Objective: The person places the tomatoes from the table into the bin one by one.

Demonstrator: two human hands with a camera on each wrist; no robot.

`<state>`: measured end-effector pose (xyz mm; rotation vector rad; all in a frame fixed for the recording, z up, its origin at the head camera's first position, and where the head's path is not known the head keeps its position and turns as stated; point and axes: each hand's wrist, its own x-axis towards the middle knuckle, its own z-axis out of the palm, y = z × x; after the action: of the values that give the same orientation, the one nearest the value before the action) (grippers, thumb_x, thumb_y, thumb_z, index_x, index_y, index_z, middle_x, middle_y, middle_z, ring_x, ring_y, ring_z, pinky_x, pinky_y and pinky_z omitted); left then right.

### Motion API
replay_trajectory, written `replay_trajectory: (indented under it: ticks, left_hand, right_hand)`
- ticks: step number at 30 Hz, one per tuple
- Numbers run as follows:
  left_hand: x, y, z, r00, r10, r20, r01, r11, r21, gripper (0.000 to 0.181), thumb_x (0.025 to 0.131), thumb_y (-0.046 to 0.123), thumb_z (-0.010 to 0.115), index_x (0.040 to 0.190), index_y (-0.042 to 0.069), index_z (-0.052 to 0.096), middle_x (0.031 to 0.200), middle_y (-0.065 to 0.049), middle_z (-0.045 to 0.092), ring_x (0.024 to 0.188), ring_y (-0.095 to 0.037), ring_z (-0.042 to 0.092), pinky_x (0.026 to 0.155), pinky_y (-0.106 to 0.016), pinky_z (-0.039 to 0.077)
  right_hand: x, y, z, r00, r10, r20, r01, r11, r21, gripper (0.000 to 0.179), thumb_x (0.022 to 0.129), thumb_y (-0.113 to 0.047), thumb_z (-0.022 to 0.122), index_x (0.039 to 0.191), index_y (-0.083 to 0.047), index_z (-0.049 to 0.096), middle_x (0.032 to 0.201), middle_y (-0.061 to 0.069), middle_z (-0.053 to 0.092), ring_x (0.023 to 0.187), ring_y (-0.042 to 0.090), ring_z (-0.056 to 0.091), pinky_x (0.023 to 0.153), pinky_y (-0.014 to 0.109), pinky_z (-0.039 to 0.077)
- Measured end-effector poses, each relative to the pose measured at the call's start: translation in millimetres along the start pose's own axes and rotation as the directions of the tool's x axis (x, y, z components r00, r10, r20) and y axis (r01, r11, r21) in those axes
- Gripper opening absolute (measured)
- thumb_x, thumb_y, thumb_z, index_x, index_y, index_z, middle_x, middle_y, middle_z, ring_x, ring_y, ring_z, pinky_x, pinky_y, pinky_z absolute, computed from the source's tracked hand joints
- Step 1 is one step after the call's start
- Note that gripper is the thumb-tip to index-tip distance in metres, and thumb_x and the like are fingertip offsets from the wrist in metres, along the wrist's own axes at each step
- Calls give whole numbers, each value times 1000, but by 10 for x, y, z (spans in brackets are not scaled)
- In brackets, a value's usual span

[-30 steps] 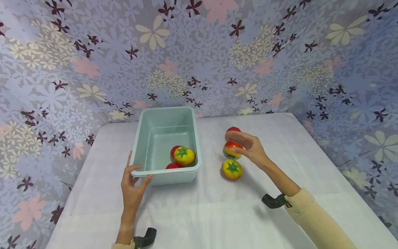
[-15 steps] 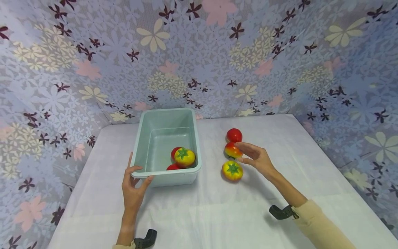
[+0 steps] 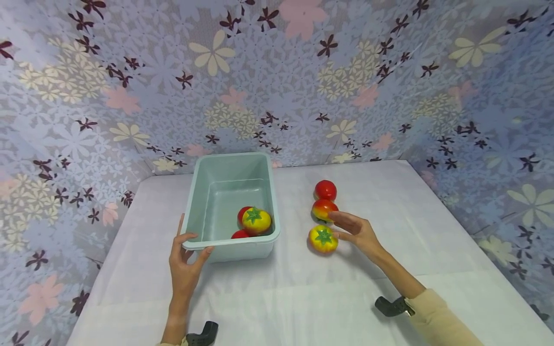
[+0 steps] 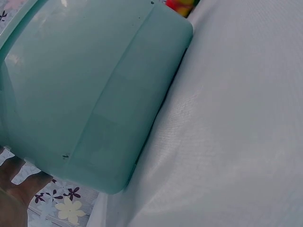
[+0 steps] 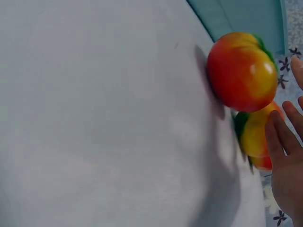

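Note:
In the head view my left hand [image 3: 183, 269] grips the front left corner of a pale green plastic bin [image 3: 235, 199], fingers over the rim and thumb against the front. Inside the bin lie a yellow toy tomato [image 3: 261, 223] with a green leaf top and red ones [image 3: 240, 234] partly hidden. My right hand [image 3: 359, 235] hovers beside the loose toy tomatoes, thumb and fingers apart. Nearest it is a yellow-orange tomato [image 3: 323, 240], leaf side up. Behind that sit a red-yellow tomato [image 3: 322, 210] and a red tomato [image 3: 326, 190]. Whether the thumb touches the nearest tomato, I cannot tell.
A white cloth [image 3: 281, 307] covers the table. Floral fabric [image 3: 277, 86] hangs behind it and along both sides. The bin stands left of the loose tomatoes, close to the back fabric. Black wrist mounts [image 3: 391, 306] sit below the hands.
My right hand has come down and toward me, from over the rear tomatoes to beside the nearest one, uncovering the red one. The left hand keeps its grip on the bin.

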<state>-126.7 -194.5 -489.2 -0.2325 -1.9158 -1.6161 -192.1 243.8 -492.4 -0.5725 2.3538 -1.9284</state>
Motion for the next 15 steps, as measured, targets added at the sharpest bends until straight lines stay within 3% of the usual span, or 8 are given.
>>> replay_trajectory:
  ticks: [7,15]
  left_hand:
    - [9,22,12,1000,-11,14,11,1000,1,49,72,-16,74,115,-9,51,159,-13,30,135,-17,44,93,-11,45]
    - [-2,26,8,1000,-10,-6,10,1000,24,51,70,-16,76,115,-10,51,154,-20,35,128,-14,49,91,-10,44]
  right_hand:
    - [-77,112,-11,999,13,35,-14,1000,25,57,86,2,69,138,8,45,139,35,47,127,25,56,101,29,47]
    - [-69,148,24,996,25,85,-27,999,30,64,82,2,72,139,10,44,140,37,44,119,1,57,98,17,46]
